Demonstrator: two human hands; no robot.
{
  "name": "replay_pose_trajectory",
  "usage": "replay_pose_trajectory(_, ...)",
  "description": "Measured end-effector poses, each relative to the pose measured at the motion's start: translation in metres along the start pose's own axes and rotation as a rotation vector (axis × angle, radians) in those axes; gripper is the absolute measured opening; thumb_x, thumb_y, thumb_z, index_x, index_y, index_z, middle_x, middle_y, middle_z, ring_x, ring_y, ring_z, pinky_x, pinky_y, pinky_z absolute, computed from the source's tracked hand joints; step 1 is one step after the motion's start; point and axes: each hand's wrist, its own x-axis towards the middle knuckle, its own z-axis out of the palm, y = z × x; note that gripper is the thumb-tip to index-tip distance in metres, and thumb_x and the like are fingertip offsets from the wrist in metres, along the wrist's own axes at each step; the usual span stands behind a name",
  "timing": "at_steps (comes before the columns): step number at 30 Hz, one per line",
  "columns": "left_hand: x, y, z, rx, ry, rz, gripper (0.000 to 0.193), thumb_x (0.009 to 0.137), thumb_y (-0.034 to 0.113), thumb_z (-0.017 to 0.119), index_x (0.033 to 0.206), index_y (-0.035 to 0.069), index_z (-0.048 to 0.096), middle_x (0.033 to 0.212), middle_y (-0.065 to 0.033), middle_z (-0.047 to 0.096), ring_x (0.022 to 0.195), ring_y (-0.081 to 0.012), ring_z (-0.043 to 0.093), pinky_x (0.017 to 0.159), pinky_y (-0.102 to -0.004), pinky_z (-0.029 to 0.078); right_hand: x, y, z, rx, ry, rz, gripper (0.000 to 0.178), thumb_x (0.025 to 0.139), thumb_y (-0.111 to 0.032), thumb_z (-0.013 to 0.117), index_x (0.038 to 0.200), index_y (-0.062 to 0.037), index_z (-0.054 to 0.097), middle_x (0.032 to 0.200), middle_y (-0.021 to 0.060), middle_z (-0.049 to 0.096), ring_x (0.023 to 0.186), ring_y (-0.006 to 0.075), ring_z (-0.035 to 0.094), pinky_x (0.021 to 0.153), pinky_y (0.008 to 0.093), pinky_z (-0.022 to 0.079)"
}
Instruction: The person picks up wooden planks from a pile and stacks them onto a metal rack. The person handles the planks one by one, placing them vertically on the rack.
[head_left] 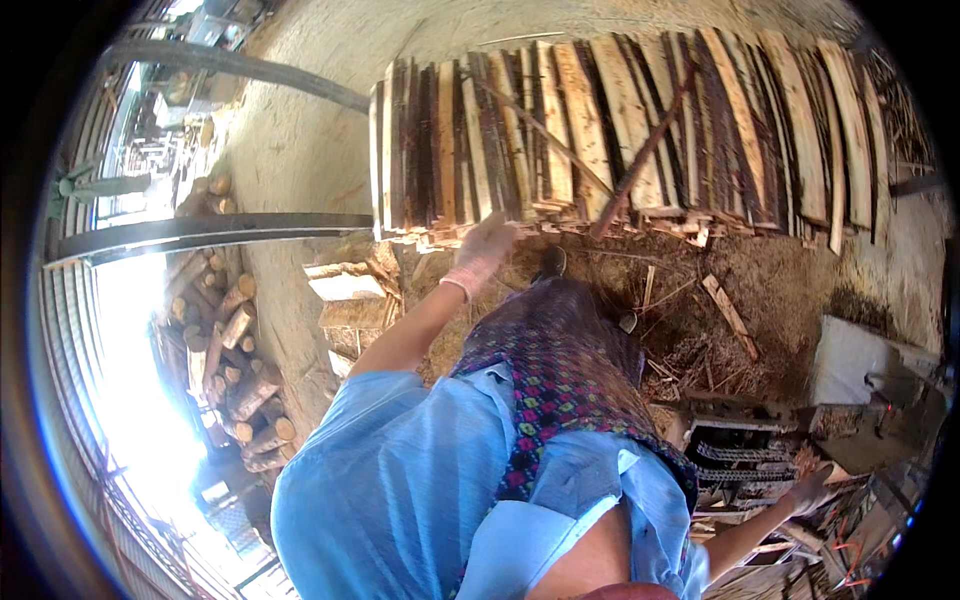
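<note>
My left hand (484, 250), in a pale pinkish glove, is at the near edge of a wide stack of rough wooden slabs (582, 130). Its fingers reach toward the slab ends, slightly blurred, and nothing shows in them. Far out to the lower right, my right hand (808, 493), also gloved, is beside a dark machine (745, 450) with chain-like parts. A short pale piece of wood (838, 471) lies by its fingertips; whether the fingers grip it is too small to make out. Bark still shows on many slabs, and two thin sticks (645, 150) lie crosswise over them.
Dark curved metal bars (225, 228) run out left of the stack. Cut logs (240, 370) are piled at the left, with split wood pieces (345, 288) nearer. Bark scraps and a loose stick (731, 317) litter the ground by my feet. A grey metal panel (850, 360) stands at right.
</note>
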Motion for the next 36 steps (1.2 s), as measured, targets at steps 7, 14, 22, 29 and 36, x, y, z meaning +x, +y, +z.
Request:
replay_pose_trajectory(7, 0.056, 0.096, -0.128, 0.568, 0.444, -0.074, 0.101, 0.084, 0.040, 0.082, 0.158, 0.001, 0.026, 0.152, -0.0272, 0.045, 0.141, -0.0423, 0.046, 0.113, -0.0527, 0.043, -0.258, -0.171, -0.062, -0.144, 0.337, -0.400, 0.069, 0.098, -0.045, 0.067, 0.149, -0.0039, 0.045, 0.142, 0.0183, 0.058, 0.119, 0.0330, 0.065, 0.094, 0.0428, 0.060)
replay_pose_trajectory(14, 0.132, 0.009, -0.191, 0.947, 0.442, -0.085, 0.120, 0.076, 0.062, 0.080, 0.161, 0.003, 0.020, 0.153, -0.0283, 0.040, 0.137, -0.0451, 0.046, 0.109, -0.0510, 0.046, -0.421, -0.293, -0.016, 0.402, -0.347, -0.326, 0.057, 0.100, -0.004, 0.063, 0.153, -0.0064, 0.043, 0.159, 0.0174, 0.043, 0.145, 0.0287, 0.044, 0.120, 0.0387, 0.041)
replay_pose_trajectory(22, 0.141, 0.015, -0.216, 0.958, 0.332, 0.009, 0.105, 0.075, 0.055, 0.080, 0.154, 0.002, 0.035, 0.135, -0.0270, 0.057, 0.122, -0.0448, 0.058, 0.096, -0.0512, 0.054, -0.482, -0.303, 0.025, 0.693, -0.628, -0.297, 0.061, 0.100, 0.001, 0.061, 0.157, -0.0040, 0.038, 0.159, 0.0188, 0.043, 0.146, 0.0262, 0.042, 0.121, 0.0351, 0.032)
replay_pose_trajectory(29, 0.155, 0.006, -0.239, 0.697, 0.403, -0.070, 0.080, 0.074, 0.031, 0.074, 0.141, -0.003, 0.047, 0.100, -0.0222, 0.071, 0.094, -0.0379, 0.071, 0.084, -0.0447, 0.057, -0.498, -0.296, 0.043, 0.690, -0.679, -0.238, 0.055, 0.101, -0.004, 0.061, 0.153, 0.0002, 0.043, 0.150, 0.0161, 0.053, 0.137, 0.0236, 0.052, 0.115, 0.0329, 0.039)
replay_pose_trajectory(36, 0.064, 0.082, -0.220, -0.079, 0.208, -0.104, 0.060, 0.081, 0.004, 0.065, 0.139, -0.008, 0.051, 0.102, -0.0156, 0.068, 0.080, -0.0250, 0.065, 0.083, -0.0397, 0.061, -0.555, -0.359, 0.029, 0.786, -1.051, -0.248, 0.055, 0.099, -0.004, 0.065, 0.151, 0.0029, 0.045, 0.145, 0.0131, 0.058, 0.130, 0.0221, 0.056, 0.110, 0.0323, 0.043)
